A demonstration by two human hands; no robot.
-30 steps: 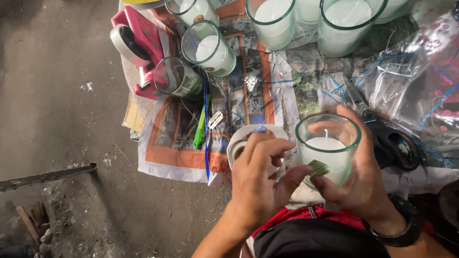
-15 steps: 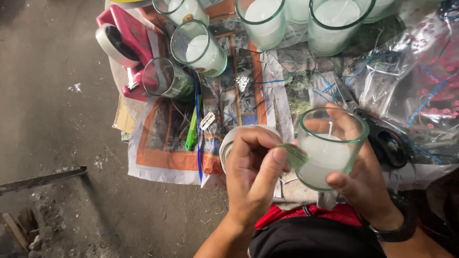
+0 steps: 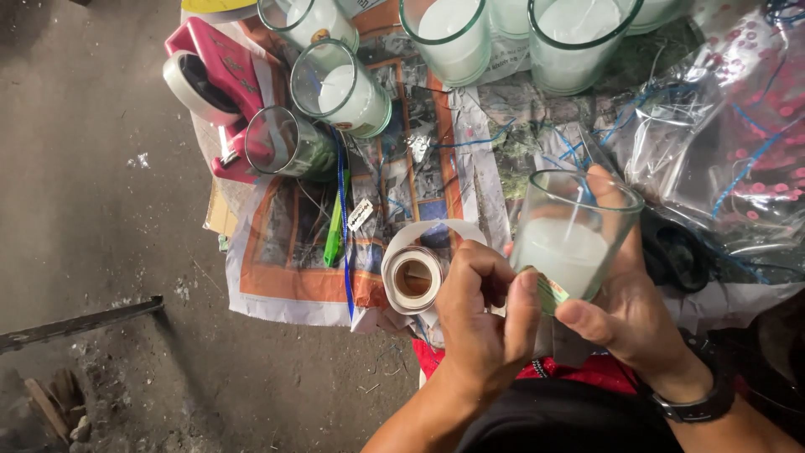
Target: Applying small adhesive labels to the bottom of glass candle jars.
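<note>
1. Right hand (image 3: 633, 310): wrapped around a glass candle jar (image 3: 573, 235), thumb in front near the base, fingers behind; black wristwatch (image 3: 696, 403) on the wrist.
2. Glass candle jar: held up above the near edge of the work surface, tilted, rim towards the far right, white wax and a wick inside.
3. Left hand (image 3: 482, 323): fingers curled, thumb and fingertips pinching a small label (image 3: 551, 289) against the jar's near left side, close to the base.
4. Just left of the left hand: a roll of labels (image 3: 412, 277), lying on its side on newspaper (image 3: 285, 268), loose end curving over the top.
5. Left of the roll: a green utility knife (image 3: 334, 233) and a small razor blade (image 3: 360, 215), side by side on the paper.
6. Far left: an empty glass (image 3: 281, 144) on its side, next to a pink tape dispenser (image 3: 214, 84).
7. Along the far edge: several more wax-filled candle glasses (image 3: 340, 84), upright, well apart from the hands.
8. Far right: crumpled clear plastic bags (image 3: 738, 126) with red dots; black scissors (image 3: 675, 252) just behind the right hand.
</note>
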